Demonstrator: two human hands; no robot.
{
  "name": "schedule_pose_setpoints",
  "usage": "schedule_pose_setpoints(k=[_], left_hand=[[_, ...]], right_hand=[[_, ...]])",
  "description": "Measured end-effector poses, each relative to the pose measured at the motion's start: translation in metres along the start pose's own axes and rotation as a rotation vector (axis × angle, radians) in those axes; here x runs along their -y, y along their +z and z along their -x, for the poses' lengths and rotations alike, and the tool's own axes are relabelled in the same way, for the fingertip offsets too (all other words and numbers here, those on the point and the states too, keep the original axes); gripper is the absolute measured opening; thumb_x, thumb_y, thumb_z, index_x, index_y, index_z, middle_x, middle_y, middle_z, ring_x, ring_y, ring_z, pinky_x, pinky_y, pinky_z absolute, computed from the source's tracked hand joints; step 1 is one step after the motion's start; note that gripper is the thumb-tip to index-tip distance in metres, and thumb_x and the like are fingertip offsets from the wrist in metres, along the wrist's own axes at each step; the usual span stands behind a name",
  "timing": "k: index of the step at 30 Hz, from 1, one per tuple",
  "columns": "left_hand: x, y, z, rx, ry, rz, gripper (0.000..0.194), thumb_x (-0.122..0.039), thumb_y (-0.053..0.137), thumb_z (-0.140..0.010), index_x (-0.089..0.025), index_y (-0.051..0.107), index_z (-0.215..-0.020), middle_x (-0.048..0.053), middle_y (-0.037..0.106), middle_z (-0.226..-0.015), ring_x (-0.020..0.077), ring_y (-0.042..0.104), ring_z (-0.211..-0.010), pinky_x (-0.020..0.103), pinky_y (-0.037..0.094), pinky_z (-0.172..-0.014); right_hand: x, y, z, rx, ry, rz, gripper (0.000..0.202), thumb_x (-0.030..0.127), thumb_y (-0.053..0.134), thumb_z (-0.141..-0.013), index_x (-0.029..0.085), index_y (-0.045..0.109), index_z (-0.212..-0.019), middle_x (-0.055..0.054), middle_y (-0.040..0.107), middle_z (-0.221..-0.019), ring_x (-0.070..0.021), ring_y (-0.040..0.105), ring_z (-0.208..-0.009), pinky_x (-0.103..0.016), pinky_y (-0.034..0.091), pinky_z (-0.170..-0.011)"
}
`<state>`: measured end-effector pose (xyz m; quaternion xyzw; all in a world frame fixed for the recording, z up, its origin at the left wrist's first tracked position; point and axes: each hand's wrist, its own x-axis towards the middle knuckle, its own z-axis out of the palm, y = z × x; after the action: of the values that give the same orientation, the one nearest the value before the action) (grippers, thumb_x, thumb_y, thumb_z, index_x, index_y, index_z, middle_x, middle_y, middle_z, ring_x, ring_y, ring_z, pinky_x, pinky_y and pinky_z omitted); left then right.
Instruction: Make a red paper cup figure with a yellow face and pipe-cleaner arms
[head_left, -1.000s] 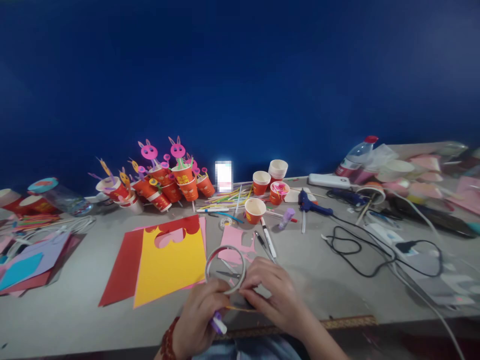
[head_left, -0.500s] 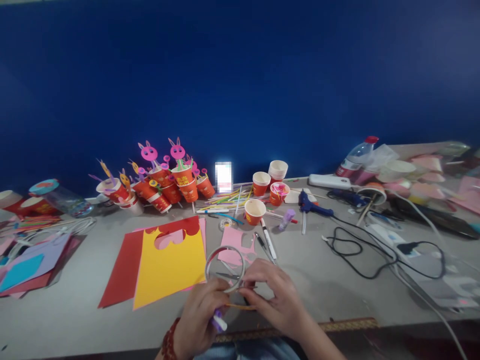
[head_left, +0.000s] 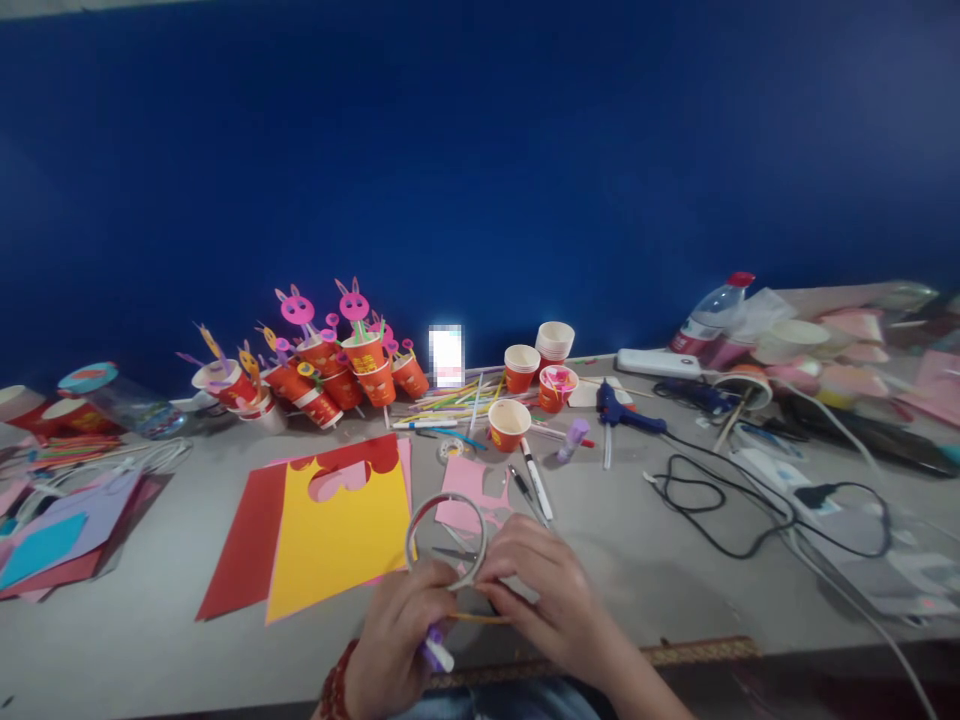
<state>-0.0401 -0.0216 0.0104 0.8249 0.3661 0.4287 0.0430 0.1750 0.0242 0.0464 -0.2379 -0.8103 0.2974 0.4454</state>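
Holding a pale ring and a purple-and-white stick in the curled-up left hand near the desk's front edge, and bending the right hand close beside the ring, above an orange strip, without showing whether pinching anything.

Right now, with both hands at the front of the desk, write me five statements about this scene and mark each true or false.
1. The left hand holds a purple-and-white item. True.
2. The pale ring lies well apart from both hands. False: it is at the left hand's fingers.
3. The yellow sheet lies partly over a red sheet. True.
4. The blue glue gun lies to the left of the yellow sheet. False: it lies to the right.
5. A cup near the back of the desk holds pink pieces. True.
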Motion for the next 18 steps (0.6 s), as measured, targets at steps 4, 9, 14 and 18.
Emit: schedule_pose_setpoints(k=[4,9,14,18], left_hand=[[-0.002,0.002,0.002,-0.045,0.011,0.055,0.018,-0.018,0.041,-0.099,-0.019,0.059,-0.101,0.007,0.071,-0.095,0.0163,0.068,-0.090,0.024,0.050,-0.079],[-0.010,0.011,0.003,-0.140,-0.093,0.249,0.014,-0.015,0.045,-0.097,-0.020,0.057,-0.103,0.006,0.069,-0.093,0.0169,0.067,-0.087,0.026,0.052,-0.077],[-0.017,0.025,0.007,-0.206,-0.288,0.433,0.014,-0.021,0.046,-0.098,-0.024,0.060,-0.100,0.004,0.068,-0.086,0.0188,0.065,-0.076,0.030,0.052,-0.068],[-0.015,0.039,0.024,-0.231,-0.452,0.568,0.016,-0.029,0.049,-0.098,-0.024,0.065,-0.096,0.005,0.067,-0.086,0.0162,0.060,-0.065,0.027,0.049,-0.057]], right_hand=[[0.001,0.007,0.000,-0.075,0.035,-0.077,0.009,0.016,0.057,-0.096,0.021,0.061,-0.090,-0.003,0.065,-0.081,-0.0185,0.059,-0.079,-0.031,0.045,-0.073],[0.000,0.027,0.008,-0.251,0.155,-0.216,0.015,0.028,0.057,-0.098,0.022,0.059,-0.085,-0.001,0.060,-0.079,-0.0176,0.057,-0.076,-0.029,0.044,-0.070],[0.002,0.045,0.015,-0.386,0.229,-0.241,0.017,0.030,0.057,-0.097,0.022,0.056,-0.082,0.000,0.057,-0.078,-0.0174,0.055,-0.075,-0.029,0.043,-0.070],[0.000,0.051,0.017,-0.415,0.271,-0.230,0.018,0.033,0.056,-0.097,0.022,0.058,-0.083,-0.001,0.059,-0.079,-0.0182,0.056,-0.076,-0.028,0.043,-0.068]])
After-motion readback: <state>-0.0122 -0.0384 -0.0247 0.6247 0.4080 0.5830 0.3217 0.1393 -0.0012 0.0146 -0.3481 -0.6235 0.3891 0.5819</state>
